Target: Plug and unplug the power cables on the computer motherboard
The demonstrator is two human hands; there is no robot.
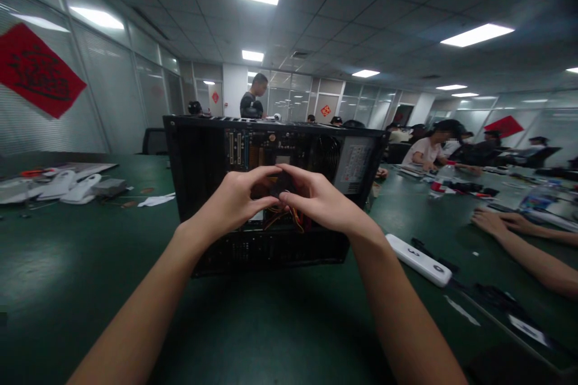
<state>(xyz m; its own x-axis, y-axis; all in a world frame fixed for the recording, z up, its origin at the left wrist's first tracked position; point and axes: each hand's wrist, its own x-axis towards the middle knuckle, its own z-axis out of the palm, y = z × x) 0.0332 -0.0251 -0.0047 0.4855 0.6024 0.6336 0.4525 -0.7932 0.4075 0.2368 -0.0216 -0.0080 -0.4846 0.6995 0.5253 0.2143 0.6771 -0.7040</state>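
An open black computer case (194, 174) stands on the green table in front of me, its inside facing me. A motherboard (284, 138), a round fan (329, 153) and a power supply with a label (356, 159) show inside. My left hand (244, 195) and my right hand (313, 198) meet before the case, fingers bent and thumbs nearly touching. Between them is a dark part (284, 183) whose exact kind I cannot make out. Red, yellow and black cables (295, 221) hang below the fingertips.
On the left lie white plastic parts (81, 186) and paper (156, 200). A white power strip (419, 260), cables (499, 301) and a bottle (438, 183) lie or stand on the right. A co-worker's hands (501, 221) rest at the right edge; other people sit beyond.
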